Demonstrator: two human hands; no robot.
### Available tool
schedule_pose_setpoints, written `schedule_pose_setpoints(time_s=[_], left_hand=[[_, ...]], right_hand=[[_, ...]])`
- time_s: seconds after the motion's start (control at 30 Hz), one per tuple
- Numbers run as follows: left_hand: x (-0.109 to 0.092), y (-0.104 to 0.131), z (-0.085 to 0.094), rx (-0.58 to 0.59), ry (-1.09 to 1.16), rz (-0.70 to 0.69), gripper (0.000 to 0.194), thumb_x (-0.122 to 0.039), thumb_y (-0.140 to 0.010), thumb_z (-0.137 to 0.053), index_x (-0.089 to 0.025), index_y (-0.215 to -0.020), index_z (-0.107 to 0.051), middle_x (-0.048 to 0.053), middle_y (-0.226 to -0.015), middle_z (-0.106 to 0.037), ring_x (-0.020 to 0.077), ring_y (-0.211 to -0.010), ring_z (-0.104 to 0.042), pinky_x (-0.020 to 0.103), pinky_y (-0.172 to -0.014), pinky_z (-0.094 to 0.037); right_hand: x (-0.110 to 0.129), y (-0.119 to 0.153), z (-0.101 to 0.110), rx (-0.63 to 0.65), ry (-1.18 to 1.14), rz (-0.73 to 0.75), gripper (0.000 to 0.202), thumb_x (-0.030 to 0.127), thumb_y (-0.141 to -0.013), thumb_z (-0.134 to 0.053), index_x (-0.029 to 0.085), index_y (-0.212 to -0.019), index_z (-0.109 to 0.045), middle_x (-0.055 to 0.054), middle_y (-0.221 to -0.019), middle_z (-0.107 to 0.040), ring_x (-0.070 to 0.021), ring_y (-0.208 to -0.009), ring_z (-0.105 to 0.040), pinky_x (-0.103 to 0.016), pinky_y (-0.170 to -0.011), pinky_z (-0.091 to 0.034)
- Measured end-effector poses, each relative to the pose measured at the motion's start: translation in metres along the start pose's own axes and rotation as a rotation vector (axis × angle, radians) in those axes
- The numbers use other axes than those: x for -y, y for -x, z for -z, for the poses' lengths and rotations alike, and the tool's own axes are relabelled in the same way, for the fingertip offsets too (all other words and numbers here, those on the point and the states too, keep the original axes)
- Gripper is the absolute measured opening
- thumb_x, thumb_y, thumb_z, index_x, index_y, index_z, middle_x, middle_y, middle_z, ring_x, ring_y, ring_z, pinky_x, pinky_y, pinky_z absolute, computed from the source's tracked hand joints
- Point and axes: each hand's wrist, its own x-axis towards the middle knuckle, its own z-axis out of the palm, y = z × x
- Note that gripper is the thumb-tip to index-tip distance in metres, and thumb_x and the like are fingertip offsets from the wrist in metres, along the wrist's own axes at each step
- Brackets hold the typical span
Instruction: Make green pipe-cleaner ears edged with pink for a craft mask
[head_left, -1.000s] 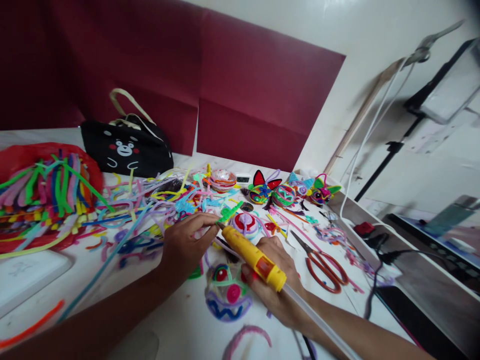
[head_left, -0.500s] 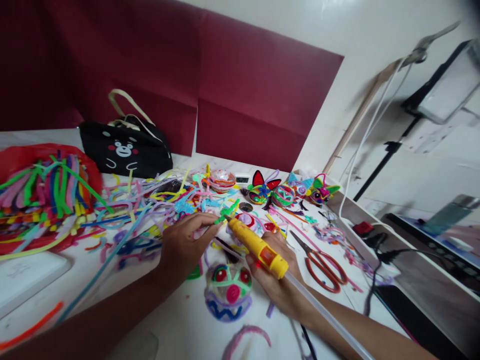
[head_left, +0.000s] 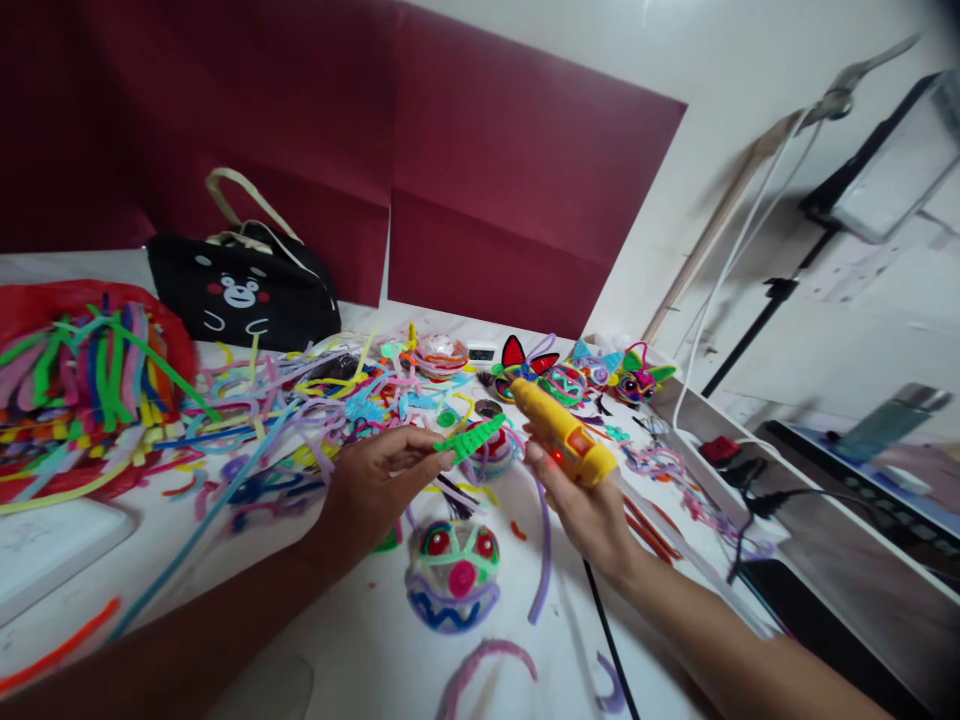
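The left hand (head_left: pixel 375 485), pinching a fuzzy green strip (head_left: pixel 474 439), could be burned if the right hand's (head_left: pixel 589 517) clasped yellow glue gun (head_left: pixel 555 422) slipped.

A bright green, ridged, pointed craft piece (head_left: pixel 480 438) is held slantwise near the middle of the frame, its tip toward the upper right. Apart from it, just to the right, a yellow glue gun (head_left: pixel 559 425) tilts with its front end toward upper left, a small red light (head_left: pixel 557 456) glowing on it.

Green piece (head_left: pixel 472 439) and glue gun (head_left: pixel 564 432) in hands (head_left: pixel 369 486)
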Motion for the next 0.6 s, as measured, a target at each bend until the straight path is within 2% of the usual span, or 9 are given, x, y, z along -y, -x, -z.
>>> schedule_pose_setpoints(time_s=[0.07, 0.13, 0.27, 0.37, 0.47, 0.6], left_hand=[[-0.002, 0.001, -0.001, 0.05, 0.076, 0.053, 0.015, -0.034, -0.07, -0.074, -0.02, -0.073, -0.069, 0.0, -0.069, -0.074, 0.0177, -0.063, -0.07, 0.025, -0.059, -0.057], [-0.003, 0.002, -0.003, 0.109, 0.142, 0.096, 0.015, -0.034, -0.07, -0.074, -0.02, -0.074, -0.069, 0.0, -0.066, -0.074, 0.018, -0.062, -0.071, 0.025, -0.056, -0.057], [-0.008, 0.004, -0.004, 0.228, 0.197, 0.159, 0.012, -0.032, -0.072, -0.072, -0.021, -0.076, -0.069, 0.0, -0.066, -0.075, 0.0181, -0.063, -0.072, 0.024, -0.058, -0.058], [-0.012, 0.005, -0.004, 0.263, 0.181, 0.163, 0.01, -0.03, -0.074, -0.07, -0.021, -0.077, -0.069, 0.0, -0.065, -0.075, 0.0175, -0.061, -0.072, 0.024, -0.058, -0.058], [-0.015, 0.005, -0.003, 0.264, 0.128, 0.139, 0.01, -0.031, -0.075, -0.068, -0.021, -0.076, -0.069, 0.0, -0.062, -0.075, 0.0177, -0.057, -0.07, 0.025, -0.054, -0.056], [-0.018, 0.005, -0.003, 0.259, 0.047, 0.089, 0.013, -0.032, -0.079, -0.061, -0.022, -0.076, -0.068, -0.001, -0.061, -0.074, 0.0149, -0.047, -0.065, 0.023, -0.048, -0.053]], right_hand=[[0.003, -0.006, 0.003, 0.001, -0.112, -0.103, 0.03, 0.044, -0.085, -0.059, 0.022, -0.105, -0.064, -0.006, -0.096, -0.069, -0.0231, -0.1, -0.062, -0.038, -0.087, -0.051], [0.009, -0.011, 0.005, 0.016, -0.182, -0.185, 0.035, 0.045, -0.081, -0.064, 0.021, -0.105, -0.066, -0.006, -0.097, -0.07, -0.0248, -0.103, -0.062, -0.04, -0.091, -0.049], [0.018, -0.013, 0.006, 0.055, -0.224, -0.324, 0.031, 0.045, -0.075, -0.068, 0.019, -0.092, -0.069, -0.006, -0.088, -0.07, -0.022, -0.084, -0.064, -0.034, -0.074, -0.052], [0.02, -0.011, 0.005, 0.047, -0.246, -0.35, 0.028, 0.043, -0.072, -0.07, 0.018, -0.086, -0.07, -0.004, -0.081, -0.068, -0.0182, -0.073, -0.061, -0.029, -0.062, -0.048], [0.017, -0.01, 0.004, 0.048, -0.199, -0.363, 0.028, 0.043, -0.069, -0.072, 0.018, -0.082, -0.069, -0.003, -0.075, -0.067, -0.0165, -0.066, -0.058, -0.027, -0.057, -0.045], [0.014, -0.009, 0.002, 0.051, -0.217, -0.338, 0.024, 0.04, -0.069, -0.072, 0.019, -0.08, -0.065, -0.003, -0.079, -0.068, -0.0172, -0.07, -0.06, -0.029, -0.063, -0.048]])
